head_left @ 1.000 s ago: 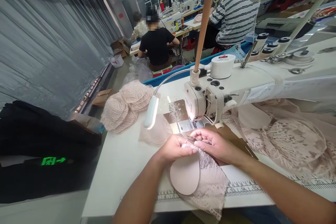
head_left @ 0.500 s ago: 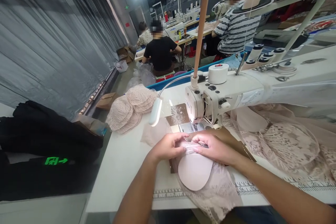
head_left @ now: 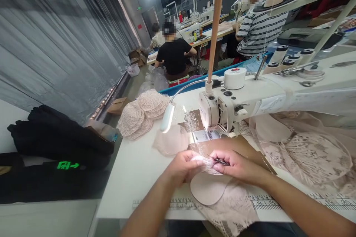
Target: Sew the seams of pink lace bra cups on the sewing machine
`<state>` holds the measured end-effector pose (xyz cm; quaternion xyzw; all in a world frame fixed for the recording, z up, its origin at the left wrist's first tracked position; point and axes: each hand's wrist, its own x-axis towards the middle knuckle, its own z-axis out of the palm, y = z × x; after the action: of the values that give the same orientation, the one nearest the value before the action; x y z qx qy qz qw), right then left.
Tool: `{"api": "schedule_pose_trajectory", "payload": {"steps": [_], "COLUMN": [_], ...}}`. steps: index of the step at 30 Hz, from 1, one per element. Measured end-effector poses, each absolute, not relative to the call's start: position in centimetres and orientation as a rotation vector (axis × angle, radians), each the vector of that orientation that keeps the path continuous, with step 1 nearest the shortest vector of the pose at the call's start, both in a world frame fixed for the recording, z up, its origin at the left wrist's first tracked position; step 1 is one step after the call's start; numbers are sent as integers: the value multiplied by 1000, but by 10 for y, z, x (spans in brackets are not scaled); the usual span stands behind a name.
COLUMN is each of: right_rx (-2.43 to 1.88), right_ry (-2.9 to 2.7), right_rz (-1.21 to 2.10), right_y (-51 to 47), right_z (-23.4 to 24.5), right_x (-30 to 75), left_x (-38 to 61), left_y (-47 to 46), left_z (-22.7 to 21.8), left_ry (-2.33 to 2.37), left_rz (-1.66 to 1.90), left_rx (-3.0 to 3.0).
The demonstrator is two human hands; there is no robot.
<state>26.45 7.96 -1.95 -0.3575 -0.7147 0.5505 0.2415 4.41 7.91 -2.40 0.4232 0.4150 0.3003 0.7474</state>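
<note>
My left hand (head_left: 182,166) pinches the top edge of a pale pink lace piece (head_left: 230,207) that lies over a smooth foam cup (head_left: 207,190) at the table's front edge. My right hand (head_left: 236,164) is closed on a small dark thread snip (head_left: 221,161), its tip touching the lace edge between both hands. Both hands are just in front of the white sewing machine (head_left: 222,109), near its needle and metal plate (head_left: 201,135).
A stack of lace cups (head_left: 141,113) sits at the table's back left, one loose cup (head_left: 171,142) under the lamp (head_left: 167,117). More lace pieces (head_left: 308,152) are heaped at the right. A ruler strip (head_left: 178,204) runs along the table edge. Dark cloth (head_left: 55,140) lies left. Other people sew behind.
Both hands drew back from the needle toward me with the lace and cup. The view tilted down slightly.
</note>
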Motion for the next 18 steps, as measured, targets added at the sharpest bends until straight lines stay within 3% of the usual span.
{"api": "schedule_pose_trajectory", "payload": {"steps": [9, 18], "right_rx": [-1058, -1003], "right_ry": [-1988, -2059], "right_rz": [1155, 1362], "right_y": [90, 84], "right_z": [-15, -4], "right_x": [280, 272], "left_x": [60, 61], "left_y": [71, 73], "left_z": [-23, -30], "left_ry": [936, 871], "left_rz": [779, 695], "left_rx": [1234, 1347]}}
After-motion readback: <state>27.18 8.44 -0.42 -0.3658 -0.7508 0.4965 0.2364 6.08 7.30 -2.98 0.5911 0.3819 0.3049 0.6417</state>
